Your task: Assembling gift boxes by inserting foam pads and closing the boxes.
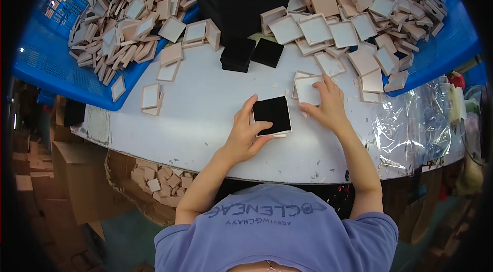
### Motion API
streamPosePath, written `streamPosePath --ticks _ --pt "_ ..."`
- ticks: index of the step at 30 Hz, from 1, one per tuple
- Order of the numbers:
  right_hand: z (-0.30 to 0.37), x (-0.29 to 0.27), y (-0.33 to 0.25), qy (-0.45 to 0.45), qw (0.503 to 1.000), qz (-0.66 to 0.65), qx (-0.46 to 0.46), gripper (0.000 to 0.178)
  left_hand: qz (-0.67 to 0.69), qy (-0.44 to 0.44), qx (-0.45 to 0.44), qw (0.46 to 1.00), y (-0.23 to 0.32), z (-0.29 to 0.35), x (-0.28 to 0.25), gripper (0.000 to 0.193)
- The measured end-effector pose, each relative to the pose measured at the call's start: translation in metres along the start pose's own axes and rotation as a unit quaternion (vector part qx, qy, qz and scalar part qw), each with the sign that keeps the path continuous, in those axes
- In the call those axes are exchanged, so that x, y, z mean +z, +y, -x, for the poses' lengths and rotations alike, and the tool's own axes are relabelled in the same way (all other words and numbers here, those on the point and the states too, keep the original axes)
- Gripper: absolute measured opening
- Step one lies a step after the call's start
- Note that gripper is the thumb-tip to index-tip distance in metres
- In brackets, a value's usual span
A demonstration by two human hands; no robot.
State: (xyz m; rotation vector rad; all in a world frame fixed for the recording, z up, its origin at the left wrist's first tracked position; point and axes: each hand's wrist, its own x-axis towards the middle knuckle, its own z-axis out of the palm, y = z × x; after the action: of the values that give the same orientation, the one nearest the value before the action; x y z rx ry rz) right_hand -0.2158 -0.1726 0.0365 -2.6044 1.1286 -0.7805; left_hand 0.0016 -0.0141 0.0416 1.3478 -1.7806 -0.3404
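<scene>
Box (277, 109), black-topped: gripped in your left hand (242, 133), over the table (179, 136). Pale tray (306, 90), two o'clock from the box: grasped by your right hand (329, 103). Black stack (236, 56): eleven o'clock.

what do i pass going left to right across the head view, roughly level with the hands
Blue basket → pair of small pale trays → left hand → black-topped tray → white-lined tray → right hand → clear plastic bags
</scene>
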Motion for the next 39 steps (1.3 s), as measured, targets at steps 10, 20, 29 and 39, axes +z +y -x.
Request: streamPosePath --ticks 10,20,29,39 --pt "-0.005 0.006 0.011 -0.040 0.997 0.049 -0.052 0.058 0.022 0.026 -0.009 0.999 -0.004 0.001 0.005 0.017" --pt "-0.011 -0.034 -0.062 -0.146 0.949 -0.112 -0.256 0.049 -0.012 0.022 0.005 1.000 0.000 0.006 0.007 0.039" --pt "-0.008 -0.011 0.035 -0.073 0.987 -0.004 -0.140 0.040 -0.074 -0.004 0.045 0.996 -0.002 0.000 0.001 0.046" --pt "-0.047 -0.032 -0.019 -0.049 0.794 -0.590 0.135 0.022 -0.035 0.023 0.047 0.998 -0.013 0.006 0.006 0.061"
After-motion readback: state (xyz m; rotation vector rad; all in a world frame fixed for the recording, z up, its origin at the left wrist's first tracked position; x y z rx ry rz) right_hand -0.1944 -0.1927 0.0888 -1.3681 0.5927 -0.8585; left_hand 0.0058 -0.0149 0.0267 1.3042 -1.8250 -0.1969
